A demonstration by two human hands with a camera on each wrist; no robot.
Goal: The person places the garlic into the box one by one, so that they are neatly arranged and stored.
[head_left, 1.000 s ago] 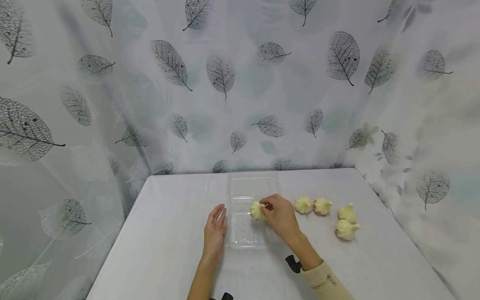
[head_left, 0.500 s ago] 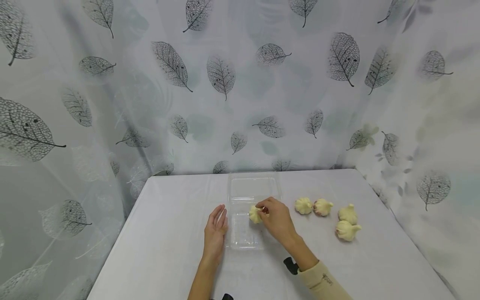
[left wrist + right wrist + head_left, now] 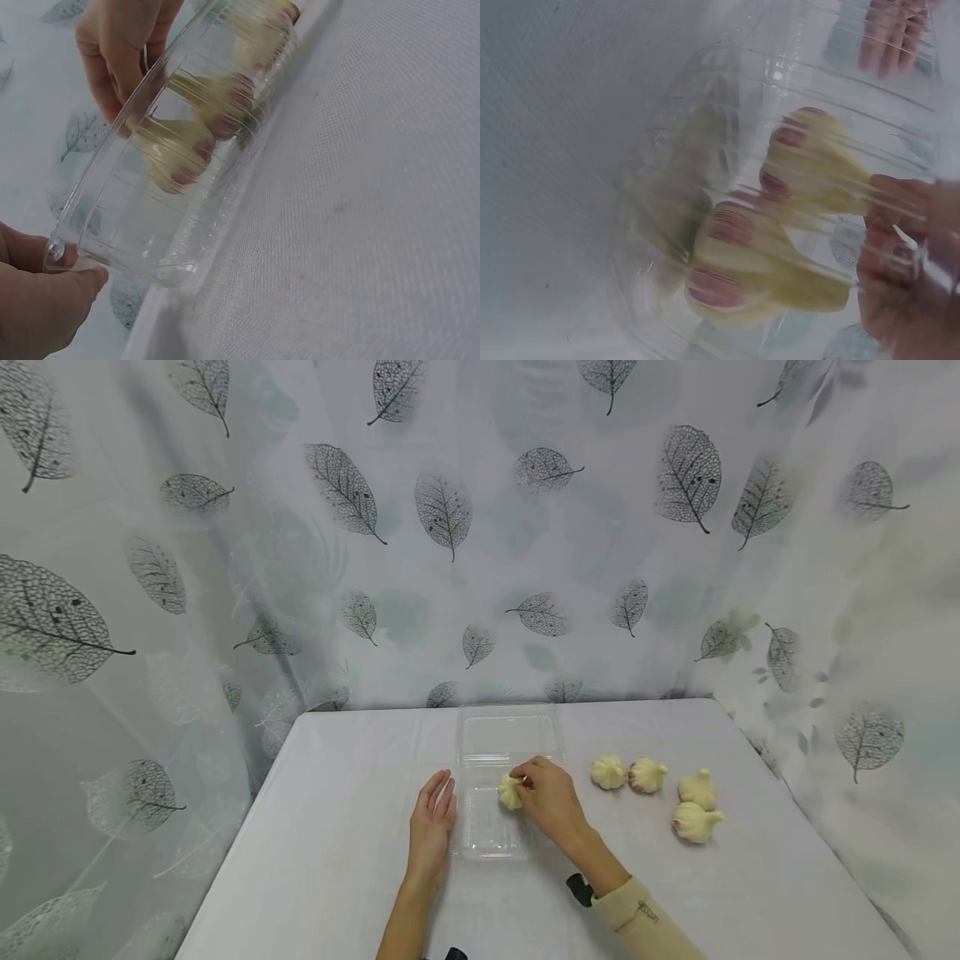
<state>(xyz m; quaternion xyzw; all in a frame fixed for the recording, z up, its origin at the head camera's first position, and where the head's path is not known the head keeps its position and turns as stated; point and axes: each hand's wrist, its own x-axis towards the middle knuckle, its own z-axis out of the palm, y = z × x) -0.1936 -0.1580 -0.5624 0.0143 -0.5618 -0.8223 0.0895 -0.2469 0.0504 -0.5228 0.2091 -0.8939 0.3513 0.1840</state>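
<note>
Over the base of a hinged clear plastic container [image 3: 487, 839], my right hand [image 3: 553, 802] pinches a pale garlic bulb [image 3: 510, 792] by its stem. Through the container wall, the left wrist view shows that bulb [image 3: 176, 157] low inside, purple patches toward the bottom. A second garlic bulb [image 3: 735, 262] appears beside it in the right wrist view; in the head view my right hand hides it. My left hand [image 3: 431, 835] stays at the container's left side. Its thumb and a finger pinch the rim corner in the left wrist view.
Right of the container, several garlic bulbs [image 3: 693, 821] lie on the white-covered table [image 3: 337, 843]. The container's lid [image 3: 506, 733] lies folded back behind its base. A leaf-print curtain [image 3: 480, 527] hangs behind the table and along its sides.
My right hand has moved slightly left and down, with the garlic bulb sinking into the container base. My left hand has stayed in place.
</note>
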